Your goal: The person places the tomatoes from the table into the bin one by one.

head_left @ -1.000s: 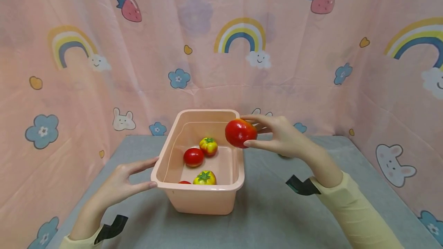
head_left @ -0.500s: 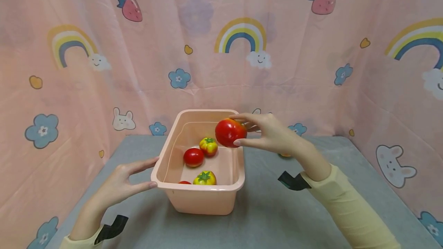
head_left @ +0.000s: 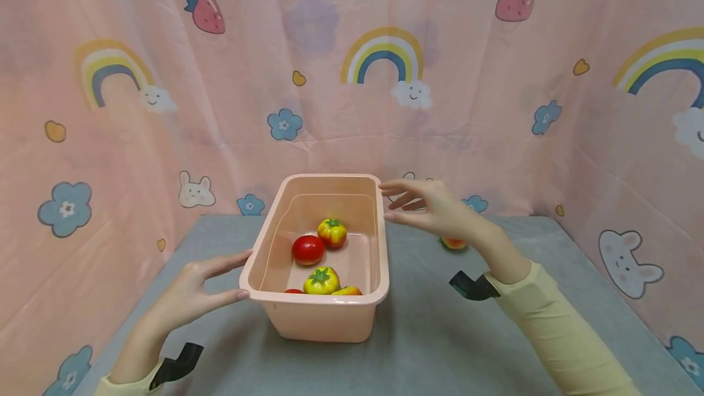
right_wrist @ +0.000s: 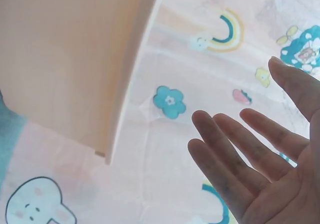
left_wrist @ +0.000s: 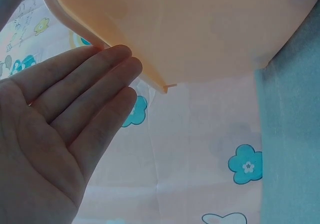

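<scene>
A light pink plastic tub [head_left: 324,319] stands on the table with several tomatoes in it. Inside are a red tomato [head_left: 308,250], a yellow-and-red tomato [head_left: 332,233] behind it, and a yellow-green tomato [head_left: 321,280] with a green star top. An orange-yellow tomato [head_left: 348,291] and a red sliver [head_left: 294,291] are half hidden by the front rim. My left hand [head_left: 192,289], its fingers extended, touches the tub's left rim; the left wrist view shows the fingertips at that rim. Beside the right rim, my right hand [head_left: 434,206] holds nothing, fingers apart and slightly bent.
Another tomato [head_left: 454,243], red-orange with green, lies on the grey tabletop [head_left: 434,322] right of the tub, partly behind the right forearm. A pink patterned curtain [head_left: 352,109] encloses the table at the back and sides.
The right hand moved left over the tub with a red tomato, let it go, and drew back to the right rim. An orange-yellow tomato now shows at the tub's front. The left hand stayed put.
</scene>
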Demonstrator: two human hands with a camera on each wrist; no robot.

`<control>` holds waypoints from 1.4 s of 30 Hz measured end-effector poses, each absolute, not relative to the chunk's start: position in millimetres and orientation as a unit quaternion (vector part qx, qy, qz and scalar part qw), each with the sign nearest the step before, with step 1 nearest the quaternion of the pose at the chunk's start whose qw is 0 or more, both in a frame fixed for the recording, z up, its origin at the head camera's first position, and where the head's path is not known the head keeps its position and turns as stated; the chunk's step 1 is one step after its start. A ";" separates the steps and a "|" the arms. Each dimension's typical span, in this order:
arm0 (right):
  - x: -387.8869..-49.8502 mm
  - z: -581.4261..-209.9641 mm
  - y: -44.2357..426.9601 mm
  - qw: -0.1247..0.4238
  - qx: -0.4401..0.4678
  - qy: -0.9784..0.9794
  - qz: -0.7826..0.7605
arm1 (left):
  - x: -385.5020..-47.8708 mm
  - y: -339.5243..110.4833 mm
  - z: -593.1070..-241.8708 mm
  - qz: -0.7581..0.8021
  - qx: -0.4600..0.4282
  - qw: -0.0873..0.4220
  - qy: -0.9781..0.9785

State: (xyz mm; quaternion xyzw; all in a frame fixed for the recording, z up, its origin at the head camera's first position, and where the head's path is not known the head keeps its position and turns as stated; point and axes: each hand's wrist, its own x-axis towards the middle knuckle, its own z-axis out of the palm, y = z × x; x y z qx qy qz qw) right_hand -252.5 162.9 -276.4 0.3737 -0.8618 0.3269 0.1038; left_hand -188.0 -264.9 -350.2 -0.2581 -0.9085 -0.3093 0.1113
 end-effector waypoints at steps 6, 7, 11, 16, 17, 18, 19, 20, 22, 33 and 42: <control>-259.3 -285.2 176.3 0.102 0.363 -0.859 0.347 | -188.7 -265.8 -350.7 -0.307 -0.262 0.114 -0.908; -260.5 -286.8 178.3 0.103 0.362 -0.858 0.349 | -188.9 -265.8 -350.8 -0.306 -0.263 0.114 -0.908; -264.4 -294.5 186.5 0.108 0.353 -0.861 0.350 | -189.0 -266.0 -351.3 -0.303 -0.266 0.116 -0.908; -269.3 -303.7 196.1 0.101 0.328 -0.872 0.349 | -188.5 -266.1 -351.3 -0.304 -0.266 0.116 -0.907; -270.2 -305.3 198.0 0.100 0.324 -0.873 0.350 | -188.4 -266.1 -351.3 -0.305 -0.266 0.116 -0.907; -271.3 -307.0 200.0 0.097 0.317 -0.876 0.350 | -188.4 -266.0 -351.2 -0.306 -0.266 0.115 -0.907; -272.3 -308.6 201.7 0.094 0.312 -0.877 0.352 | -188.4 -266.0 -351.1 -0.306 -0.265 0.115 -0.907; -273.5 -310.7 203.8 0.091 0.307 -0.879 0.353 | -188.5 -265.9 -351.1 -0.307 -0.265 0.115 -0.907; -275.8 -314.8 207.4 0.086 0.296 -0.884 0.352 | -188.3 -265.9 -351.0 -0.309 -0.263 0.113 -0.907; -291.2 -339.8 229.6 0.070 0.238 -0.911 0.329 | -187.7 -266.0 -350.4 -0.312 -0.258 0.107 -0.908; -298.2 -353.7 247.8 0.047 0.194 -0.926 0.319 | -188.4 -266.0 -350.9 -0.315 -0.262 0.105 -0.906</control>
